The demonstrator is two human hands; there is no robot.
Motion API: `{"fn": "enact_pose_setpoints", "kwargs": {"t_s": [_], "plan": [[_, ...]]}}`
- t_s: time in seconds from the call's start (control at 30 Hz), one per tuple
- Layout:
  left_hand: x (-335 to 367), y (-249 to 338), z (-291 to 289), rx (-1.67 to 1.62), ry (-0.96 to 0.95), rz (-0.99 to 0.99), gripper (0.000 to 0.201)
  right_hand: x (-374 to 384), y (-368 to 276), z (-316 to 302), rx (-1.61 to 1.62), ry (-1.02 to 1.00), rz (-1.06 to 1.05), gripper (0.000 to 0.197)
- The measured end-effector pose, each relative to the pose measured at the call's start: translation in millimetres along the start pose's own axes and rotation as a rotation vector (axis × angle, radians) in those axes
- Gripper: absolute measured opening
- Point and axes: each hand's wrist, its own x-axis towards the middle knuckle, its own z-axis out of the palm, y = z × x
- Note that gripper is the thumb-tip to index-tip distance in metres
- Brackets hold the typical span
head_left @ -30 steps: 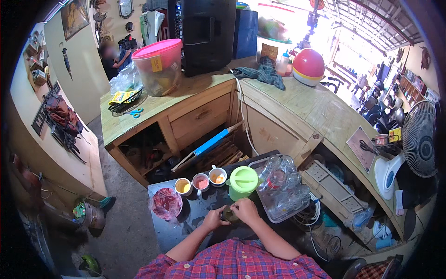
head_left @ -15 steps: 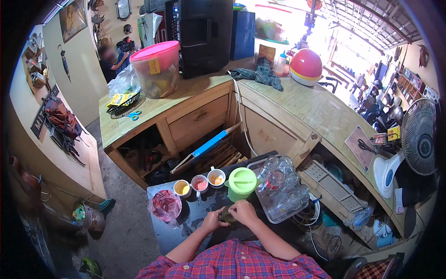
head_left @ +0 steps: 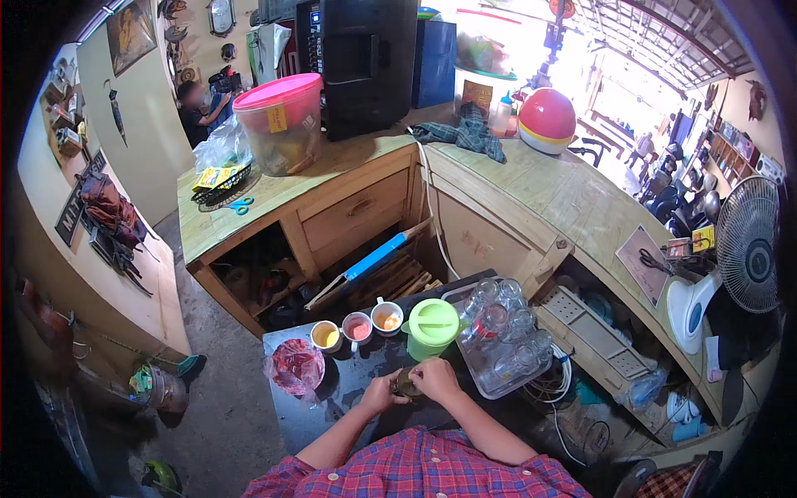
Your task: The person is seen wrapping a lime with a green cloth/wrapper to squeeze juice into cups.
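At the near side of the dark table, my left hand [head_left: 381,393] is closed around a small, dark olive round vessel [head_left: 404,384], which looks like a glass. Over its mouth my right hand [head_left: 435,378] is pinched, and whatever sits between those fingers is hidden. Just beyond my right hand stands a light green lidded pitcher [head_left: 433,324]. Left of the pitcher are a white cup with orange contents [head_left: 387,317], a cup with pink contents [head_left: 357,329] and a cup with yellow contents [head_left: 326,336]. A plastic-wrapped bowl of dark red contents [head_left: 295,368] lies at the table's left.
A clear tray [head_left: 491,390] of upturned and lying glass mugs [head_left: 506,328] occupies the table's right. Wooden counters [head_left: 365,170] border the far side and right, bearing a pink-lidded tub [head_left: 278,124], a speaker [head_left: 365,70] and a fan [head_left: 749,241]. White cables [head_left: 558,407] hang beside the tray.
Both hands stay at the vessel in nearly the same place, with only a very slight shift of the fingers. The things on the table have not moved.
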Motion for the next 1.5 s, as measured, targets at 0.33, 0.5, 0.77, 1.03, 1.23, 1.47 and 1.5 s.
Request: {"fn": "enact_pose_setpoints", "kwargs": {"t_s": [0.33,0.5,0.77,1.03,1.23,1.47,1.5], "plan": [[1.2,-2.9,1.8,0.031,-0.007,-0.070,0.087,1.0,-5.7,-5.1,0.017,0.105,-0.055,0.016],[1.5,-14.2,6.2,0.019,0.029,-0.004,0.087,2.0,-4.4,-4.4,0.083,-0.100,0.093,0.015],[4.0,-11.2,4.2,-0.020,0.003,-0.020,0.087,4.1,2.9,0.1,-0.046,0.032,-0.036,0.015],[3.7,-13.6,4.9,0.042,0.026,0.002,0.088,3.5,-0.9,-2.2,0.042,-0.036,-0.014,0.016],[3.3,-9.2,2.7,0.013,0.021,0.002,0.086,2.3,-1.2,-3.1,-0.070,-0.066,0.066,0.016],[1.4,-7.6,3.3,-0.012,0.009,-0.037,0.085,0.0,-1.3,-4.3,-0.067,0.022,-0.007,0.014],[1.3,-8.2,3.9,0.008,0.020,-0.023,0.085,-0.3,-1.0,-4.9,0.037,0.007,0.001,0.014]]}}
